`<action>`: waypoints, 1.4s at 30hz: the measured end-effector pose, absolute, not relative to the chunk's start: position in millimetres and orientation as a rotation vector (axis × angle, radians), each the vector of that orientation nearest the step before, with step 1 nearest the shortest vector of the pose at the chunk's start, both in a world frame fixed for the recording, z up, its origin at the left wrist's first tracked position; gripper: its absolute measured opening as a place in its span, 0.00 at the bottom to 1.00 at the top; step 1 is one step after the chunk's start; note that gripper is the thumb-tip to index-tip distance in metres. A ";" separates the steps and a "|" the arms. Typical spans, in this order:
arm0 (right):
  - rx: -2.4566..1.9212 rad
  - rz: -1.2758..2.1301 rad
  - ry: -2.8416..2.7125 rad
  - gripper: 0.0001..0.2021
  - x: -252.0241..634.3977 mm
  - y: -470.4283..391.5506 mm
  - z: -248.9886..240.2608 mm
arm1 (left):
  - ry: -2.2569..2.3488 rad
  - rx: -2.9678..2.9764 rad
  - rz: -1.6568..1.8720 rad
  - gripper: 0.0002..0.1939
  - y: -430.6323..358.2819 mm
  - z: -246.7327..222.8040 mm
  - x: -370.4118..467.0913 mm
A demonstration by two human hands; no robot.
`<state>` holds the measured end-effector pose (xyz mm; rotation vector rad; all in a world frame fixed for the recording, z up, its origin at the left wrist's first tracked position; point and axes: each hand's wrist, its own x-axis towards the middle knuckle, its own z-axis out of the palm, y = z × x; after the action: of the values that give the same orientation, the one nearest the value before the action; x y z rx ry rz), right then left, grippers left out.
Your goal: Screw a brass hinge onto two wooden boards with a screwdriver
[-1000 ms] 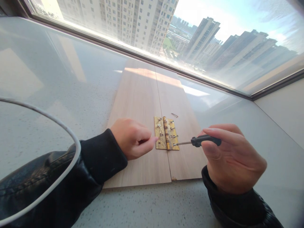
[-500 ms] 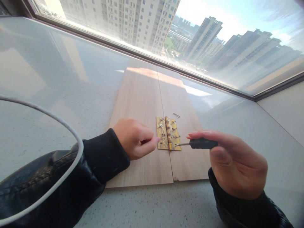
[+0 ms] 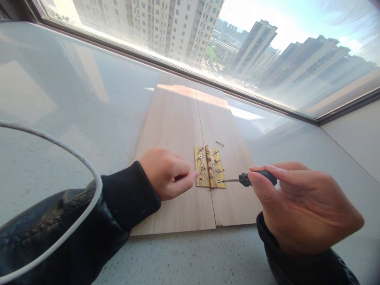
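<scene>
A brass-coloured hinge [image 3: 202, 169] lies unfolded across the seam between two pale wooden boards [image 3: 175, 118], several screws standing in its leaves. My right hand [image 3: 308, 206] pinches the black handle of a screwdriver [image 3: 245, 180] between thumb and fingers. Its shaft runs level to the left, the tip at the lowest hole of the hinge's right leaf; whether a screw head is under it is too small to tell. My left hand [image 3: 166, 174] is curled into a fist resting on the left board, thumb tip touching the hinge's left edge.
A loose screw [image 3: 219, 143] lies on the right board above the hinge. A white cable [image 3: 80, 156] loops over my left sleeve. The boards rest on a speckled white counter [image 3: 166, 253], with a window frame [image 3: 148, 61] along the far side and tall buildings outside.
The fingers of my right hand have shifted round the screwdriver handle, thumb now up against it and the hand a little further right. My left hand and the hinge hold their place.
</scene>
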<state>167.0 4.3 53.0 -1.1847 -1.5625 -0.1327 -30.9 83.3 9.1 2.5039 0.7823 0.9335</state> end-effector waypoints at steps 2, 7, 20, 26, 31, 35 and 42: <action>-1.132 -0.103 -1.530 0.17 162.7 6.9 48.1 | 0.784 2.504 0.928 0.22 83.1 9.4 -31.0; -1.039 0.121 -1.425 0.09 158.5 11.6 37.4 | 0.785 2.512 0.915 0.23 83.0 10.2 -31.1; -1.087 0.626 -1.670 0.13 177.1 3.1 50.1 | 0.779 2.531 0.916 0.23 83.4 10.2 -31.2; -1.211 0.380 -1.813 0.17 169.1 -0.9 58.8 | 0.769 2.530 0.926 0.22 83.7 9.6 -31.2; -1.162 0.187 -1.534 0.15 163.7 7.3 56.9 | 0.783 2.506 0.922 0.22 83.1 10.2 -31.2; -1.081 0.177 -1.473 0.14 166.1 13.0 54.1 | 0.777 2.496 0.932 0.23 83.0 10.3 -31.0; -1.194 0.031 -1.650 0.10 173.6 7.6 48.6 | 0.781 2.524 0.905 0.23 82.9 10.5 -31.2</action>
<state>173.6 7.6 48.6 -1.1936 -1.6504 0.0308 -31.2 82.9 10.5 2.5244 0.7811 0.9050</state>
